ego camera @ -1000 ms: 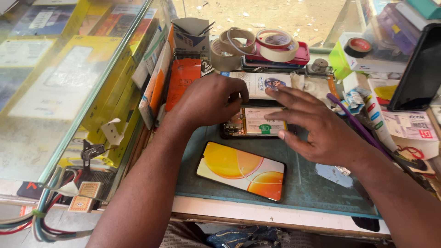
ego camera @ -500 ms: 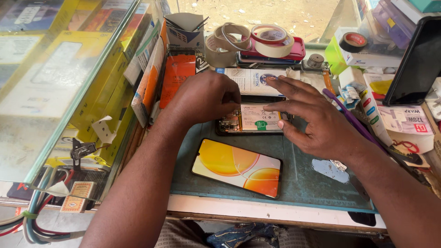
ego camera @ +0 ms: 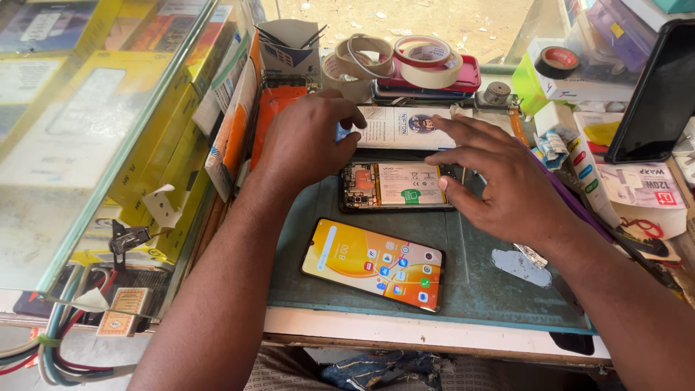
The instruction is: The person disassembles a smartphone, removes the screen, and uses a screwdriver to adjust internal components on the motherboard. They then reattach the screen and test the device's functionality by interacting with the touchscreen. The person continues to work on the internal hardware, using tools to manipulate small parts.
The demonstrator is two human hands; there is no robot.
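Note:
An opened phone (ego camera: pixel 394 187) with its back off lies on the green work mat (ego camera: pixel 478 282), showing its circuit board and battery. My left hand (ego camera: pixel 308 137) is just beyond the phone's left end. Its fingers curl against the left edge of a flat white packet (ego camera: pixel 405 127), and I cannot tell whether they pinch anything. My right hand (ego camera: pixel 503 181) hovers with fingers spread over the phone's right end, its thumb touching that end. Nearer to me on the mat lies a second phone (ego camera: pixel 373 264) with a lit orange screen.
A glass display case (ego camera: pixel 94 130) with yellow boxes stands on the left. Tape rolls (ego camera: pixel 427 58) and stacked phones sit at the back. A dark tablet (ego camera: pixel 655 94), small boxes and packets crowd the right. Cables (ego camera: pixel 54 347) hang at lower left.
My left hand has drawn back off the opened phone toward the white packet, so more of the phone's inside shows. My right hand has stayed at the phone's right end.

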